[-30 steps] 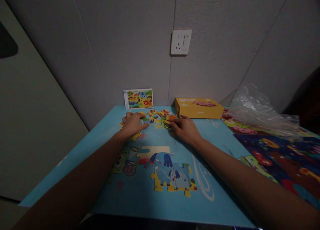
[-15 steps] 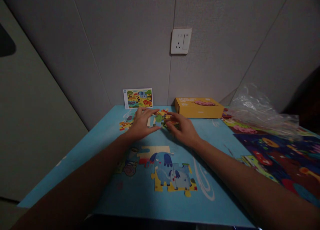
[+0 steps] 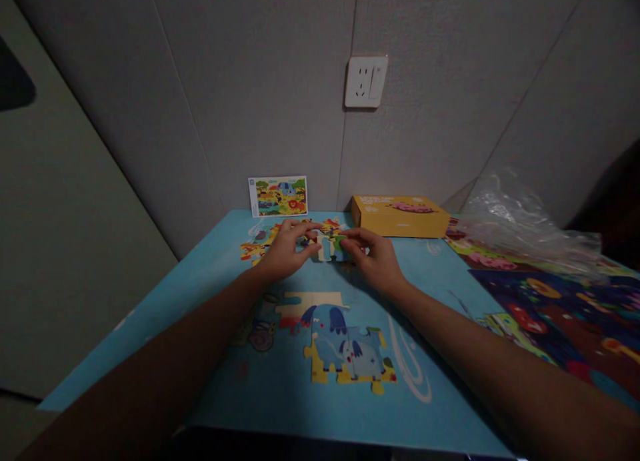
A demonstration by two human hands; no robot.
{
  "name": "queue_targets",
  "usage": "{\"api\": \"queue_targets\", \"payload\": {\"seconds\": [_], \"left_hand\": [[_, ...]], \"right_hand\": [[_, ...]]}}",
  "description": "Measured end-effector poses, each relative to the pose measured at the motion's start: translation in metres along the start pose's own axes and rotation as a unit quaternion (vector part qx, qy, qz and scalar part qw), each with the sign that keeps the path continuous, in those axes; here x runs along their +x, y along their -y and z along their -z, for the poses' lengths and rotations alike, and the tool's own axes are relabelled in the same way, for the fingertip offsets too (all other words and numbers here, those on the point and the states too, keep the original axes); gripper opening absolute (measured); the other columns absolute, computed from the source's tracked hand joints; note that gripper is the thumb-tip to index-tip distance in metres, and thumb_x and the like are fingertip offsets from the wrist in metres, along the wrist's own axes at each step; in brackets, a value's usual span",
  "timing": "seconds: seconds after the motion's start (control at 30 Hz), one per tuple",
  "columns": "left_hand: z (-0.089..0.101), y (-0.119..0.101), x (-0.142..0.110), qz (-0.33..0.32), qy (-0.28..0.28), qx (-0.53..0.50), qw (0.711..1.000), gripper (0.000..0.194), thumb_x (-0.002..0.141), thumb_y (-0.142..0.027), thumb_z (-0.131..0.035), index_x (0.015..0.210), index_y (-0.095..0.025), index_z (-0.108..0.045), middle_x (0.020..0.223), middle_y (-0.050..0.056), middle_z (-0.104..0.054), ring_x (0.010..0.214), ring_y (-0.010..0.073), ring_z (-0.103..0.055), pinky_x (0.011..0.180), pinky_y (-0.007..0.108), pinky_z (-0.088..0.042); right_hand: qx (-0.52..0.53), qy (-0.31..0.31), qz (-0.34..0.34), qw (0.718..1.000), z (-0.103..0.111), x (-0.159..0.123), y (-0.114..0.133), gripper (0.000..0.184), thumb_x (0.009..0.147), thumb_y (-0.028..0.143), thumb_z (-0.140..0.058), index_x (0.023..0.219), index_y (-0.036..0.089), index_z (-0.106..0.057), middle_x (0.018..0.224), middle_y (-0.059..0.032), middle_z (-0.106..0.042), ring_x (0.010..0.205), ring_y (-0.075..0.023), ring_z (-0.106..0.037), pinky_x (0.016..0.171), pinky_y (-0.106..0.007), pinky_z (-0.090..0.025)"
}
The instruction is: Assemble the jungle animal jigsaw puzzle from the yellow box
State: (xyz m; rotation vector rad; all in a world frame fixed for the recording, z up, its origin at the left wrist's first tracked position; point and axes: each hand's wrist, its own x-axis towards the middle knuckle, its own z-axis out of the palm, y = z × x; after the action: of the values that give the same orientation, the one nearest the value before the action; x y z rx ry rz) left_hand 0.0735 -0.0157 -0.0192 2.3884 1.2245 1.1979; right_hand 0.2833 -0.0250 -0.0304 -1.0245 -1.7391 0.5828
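Note:
Above the far part of the table, a jigsaw puzzle piece [image 3: 326, 249], pale with green, is held upright between my hands. It may be more than one piece joined. My left hand [image 3: 287, 253] pinches its left edge between thumb and fingers. At its right edge, my right hand [image 3: 376, 255] grips it by the fingertips, which partly cover it. Loose puzzle pieces [image 3: 251, 250] lie behind and beside my left hand. Nearer me, a joined puzzle section [image 3: 330, 341] with blue elephants lies flat on the table.
A picture card [image 3: 280, 197] leans against the wall, under a socket [image 3: 366, 82]. Right of it stands a yellow box [image 3: 400, 217]. Clear plastic wrapping [image 3: 525, 227] and dark colourful printed sheets [image 3: 560, 314] cover the right side of the blue table [image 3: 165, 354].
The pale and green piece has come up and a little right between my hands. My fingers have closed in on its edges. The elephant section stays in place.

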Motion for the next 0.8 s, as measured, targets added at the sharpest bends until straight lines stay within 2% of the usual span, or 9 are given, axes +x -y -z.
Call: {"api": "queue_targets", "payload": {"seconds": [0.1, 0.23, 0.37, 0.43, 0.6, 0.8], "left_hand": [[-0.003, -0.002, 0.002, 0.034, 0.011, -0.070, 0.997, 0.022, 0.082, -0.023, -0.063, 0.103, -0.019, -0.069, 0.096, 0.006, -0.069, 0.100, 0.0213, -0.060, 0.097, 0.039, -0.045], [-0.001, -0.007, 0.003, 0.101, -0.010, -0.151, 0.983, 0.029, 0.083, -0.030, -0.062, 0.109, -0.018, -0.066, 0.084, 0.003, -0.069, 0.079, 0.0171, -0.064, 0.076, 0.033, -0.054], [0.001, -0.012, 0.001, 0.127, -0.002, -0.181, 0.975, 0.033, 0.080, -0.033, -0.065, 0.110, -0.018, -0.065, 0.079, 0.002, -0.069, 0.071, 0.0156, -0.063, 0.063, 0.028, -0.053], [0.000, -0.013, 0.001, 0.126, 0.015, -0.193, 0.973, 0.035, 0.077, -0.033, -0.067, 0.109, -0.018, -0.065, 0.076, 0.001, -0.068, 0.069, 0.0157, -0.062, 0.066, 0.031, -0.054], [-0.007, -0.008, 0.002, 0.083, 0.027, -0.200, 0.976, 0.033, 0.074, -0.032, -0.071, 0.104, -0.017, -0.067, 0.069, 0.001, -0.067, 0.077, 0.0179, -0.064, 0.088, 0.039, -0.049], [-0.005, -0.004, 0.002, 0.056, 0.050, -0.160, 0.984, 0.022, 0.079, -0.033, -0.064, 0.092, -0.017, -0.072, 0.086, 0.006, -0.070, 0.081, 0.0180, -0.064, 0.081, 0.035, -0.050]], "right_hand": [[0.019, 0.000, -0.021, 1.000, 0.001, 0.000, -0.002, 0.026, 0.083, 0.038, -0.059, 0.088, 0.014, -0.067, 0.072, -0.0043, -0.068, 0.062, -0.0157, -0.060, 0.062, -0.030, -0.046], [-0.042, 0.013, 0.003, 0.999, 0.001, -0.002, -0.001, 0.022, 0.078, 0.038, -0.065, 0.073, 0.016, -0.068, 0.070, -0.0050, -0.067, 0.065, -0.0167, -0.059, 0.063, -0.031, -0.044], [-0.085, 0.046, 0.034, 0.995, -0.001, -0.004, 0.004, 0.023, 0.078, 0.037, -0.065, 0.067, 0.017, -0.068, 0.070, -0.0045, -0.066, 0.068, -0.0167, -0.057, 0.065, -0.031, -0.043], [-0.066, 0.058, 0.027, 0.996, -0.002, -0.005, 0.006, 0.022, 0.078, 0.038, -0.064, 0.069, 0.017, -0.066, 0.067, -0.0023, -0.064, 0.063, -0.0145, -0.054, 0.062, -0.029, -0.041], [-0.009, 0.095, -0.005, 0.995, -0.003, -0.005, 0.007, 0.024, 0.076, 0.040, -0.065, 0.071, 0.017, -0.058, 0.057, 0.0038, -0.052, 0.053, -0.0099, -0.042, 0.054, -0.025, -0.034], [0.024, 0.070, -0.027, 0.997, -0.005, -0.006, 0.006, 0.027, 0.077, 0.042, -0.064, 0.070, 0.017, -0.055, 0.058, 0.0027, -0.051, 0.055, -0.0105, -0.042, 0.054, -0.025, -0.033]]}}
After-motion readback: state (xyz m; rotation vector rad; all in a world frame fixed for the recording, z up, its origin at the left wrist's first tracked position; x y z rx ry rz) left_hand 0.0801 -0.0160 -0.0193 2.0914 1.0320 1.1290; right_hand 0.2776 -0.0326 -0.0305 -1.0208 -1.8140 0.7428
